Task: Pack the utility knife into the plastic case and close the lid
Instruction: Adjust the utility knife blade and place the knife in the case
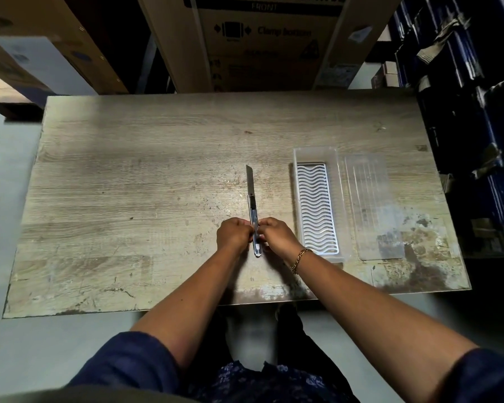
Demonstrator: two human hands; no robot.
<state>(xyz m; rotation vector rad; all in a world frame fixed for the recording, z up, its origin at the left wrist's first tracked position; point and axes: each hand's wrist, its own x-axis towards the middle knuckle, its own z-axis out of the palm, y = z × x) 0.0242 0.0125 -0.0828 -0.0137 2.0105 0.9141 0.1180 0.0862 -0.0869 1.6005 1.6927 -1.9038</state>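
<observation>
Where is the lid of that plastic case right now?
The clear lid lies flat on the table, at the right side of the head view, just right of the open case.

Head camera looks steeply down, from close above, onto the table (128, 184).

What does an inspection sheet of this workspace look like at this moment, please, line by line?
Surface: worn wooden table, stained and scratched near the front edge.
Job's things: utility knife with blade extended, pointing away from the person; open plastic case with a wavy white insert, right of the knife; clear lid flat beside the case, off.
Clutter: nothing seen.
Grippers: left hand and right hand both grip the knife's handle end.
Cables: nothing seen.
Surroundings: cardboard boxes behind the table; dark blue stacked items at right.
</observation>
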